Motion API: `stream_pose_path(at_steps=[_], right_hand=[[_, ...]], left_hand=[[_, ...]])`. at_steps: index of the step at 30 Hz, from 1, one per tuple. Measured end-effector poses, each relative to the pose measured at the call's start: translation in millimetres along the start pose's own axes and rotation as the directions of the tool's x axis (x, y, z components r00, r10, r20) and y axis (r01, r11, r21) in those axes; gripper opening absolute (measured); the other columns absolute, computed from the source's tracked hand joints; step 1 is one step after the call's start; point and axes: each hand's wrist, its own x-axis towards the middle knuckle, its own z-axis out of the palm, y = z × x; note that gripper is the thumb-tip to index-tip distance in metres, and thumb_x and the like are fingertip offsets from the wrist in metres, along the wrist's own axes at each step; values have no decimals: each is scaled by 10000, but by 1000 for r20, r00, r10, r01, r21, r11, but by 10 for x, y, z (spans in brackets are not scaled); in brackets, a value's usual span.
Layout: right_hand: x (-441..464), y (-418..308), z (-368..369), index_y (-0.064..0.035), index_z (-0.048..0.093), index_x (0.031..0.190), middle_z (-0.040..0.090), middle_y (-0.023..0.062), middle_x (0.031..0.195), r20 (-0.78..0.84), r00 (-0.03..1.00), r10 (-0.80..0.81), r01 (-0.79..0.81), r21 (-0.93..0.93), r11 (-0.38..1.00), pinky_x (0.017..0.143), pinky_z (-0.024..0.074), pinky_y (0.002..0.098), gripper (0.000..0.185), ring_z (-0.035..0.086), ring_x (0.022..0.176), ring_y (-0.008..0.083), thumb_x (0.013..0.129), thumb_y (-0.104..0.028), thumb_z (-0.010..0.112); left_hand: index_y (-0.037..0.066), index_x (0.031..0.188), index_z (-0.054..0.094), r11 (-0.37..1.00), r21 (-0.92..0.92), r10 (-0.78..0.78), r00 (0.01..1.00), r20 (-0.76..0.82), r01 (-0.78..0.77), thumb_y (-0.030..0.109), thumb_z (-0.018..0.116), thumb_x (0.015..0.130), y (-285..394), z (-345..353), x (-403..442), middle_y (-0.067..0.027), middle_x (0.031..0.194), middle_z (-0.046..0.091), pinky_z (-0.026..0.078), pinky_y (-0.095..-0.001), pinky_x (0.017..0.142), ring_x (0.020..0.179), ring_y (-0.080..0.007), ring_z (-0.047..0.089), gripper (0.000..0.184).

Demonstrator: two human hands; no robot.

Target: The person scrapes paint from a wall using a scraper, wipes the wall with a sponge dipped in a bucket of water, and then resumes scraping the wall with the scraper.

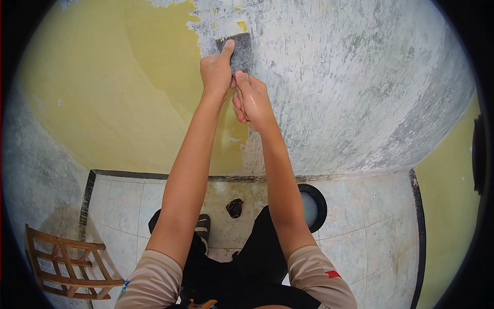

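The scraper [241, 55] is up at the wall, its grey blade at the far end of both hands and its long axis running near to far, roughly in line with the forearms. The right hand [253, 100] is clenched at the blade's near end, apparently around a handle that its fingers hide. The left hand [216, 74] is nearer the blade's far edge, gripping the left side with its thumb on the face; its other fingers are mostly hidden. The blade sits just right of the ragged edge where yellow paint [128, 98] meets a mottled grey-white area [334, 92]. Below, on the tiled floor [360, 216], a dark object [234, 208] lies between the legs, a black-rimmed bucket [322, 206] stands right, and a wooden frame [72, 282] stands near left.
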Motion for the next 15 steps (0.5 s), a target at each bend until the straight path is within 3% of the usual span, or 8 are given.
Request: stream_pose_path(at_steps=[3, 5, 6, 8, 13, 15], right_hand=[[-15, -19, 12, -31, 545, 964, 436, 29, 568, -10, 1000, -2, 2, -16, 1000, 333, 260, 292, 445, 359, 354, 119, 1105, -449, 492], [-6, -92, 23, -30, 545, 961, 439, 29, 572, -12, 1000, -11, 11, -23, 1000, 333, 262, 292, 444, 359, 354, 118, 1105, -448, 493], [20, -165, 24, -23, 547, 958, 448, 25, 566, 8, 999, -36, 36, -32, 999, 335, 269, 297, 441, 379, 355, 119, 1099, -438, 500], [88, -285, 48, -16, 548, 954, 458, 22, 560, 28, 998, -65, 66, -39, 997, 337, 275, 301, 437, 400, 355, 120, 1094, -429, 508], [127, -356, 121, -39, 553, 957, 463, 33, 583, 38, 997, -62, 62, -6, 998, 337, 273, 283, 433, 376, 361, 115, 1096, -447, 509], [92, -312, 113, -46, 554, 957, 465, 32, 582, 33, 997, -66, 67, -18, 998, 337, 275, 285, 435, 376, 361, 116, 1096, -455, 506]], left_hand=[[11, 720, 659, 1000, 13, 12, 1000, -14, -12, 338, 777, 949, -22, 11, 31, -25, 661, 584, 347, -336, 484, 554, -126, 485, 416], [-6, 576, 563, 997, 6, 79, 996, -40, -79, 341, 761, 955, 36, 51, 43, -60, 576, 529, 375, -388, 461, 492, -167, 468, 551], [-6, 576, 563, 997, 4, 80, 996, -39, -79, 341, 761, 955, 83, 63, 72, -60, 576, 529, 375, -388, 461, 492, -167, 468, 551], [-11, 583, 571, 996, -91, 26, 1000, 10, -25, 354, 754, 958, 324, 89, 108, -63, 583, 538, 374, -380, 440, 484, -175, 477, 554], [-31, 611, 594, 998, -39, 53, 999, 1, -53, 379, 767, 943, 366, 68, 198, -75, 593, 554, 386, -379, 434, 494, -184, 500, 555], [11, 742, 665, 1000, 5, 4, 1000, -6, -4, 368, 785, 938, 371, 47, 139, -52, 663, 597, 383, -330, 464, 528, -149, 515, 425]])
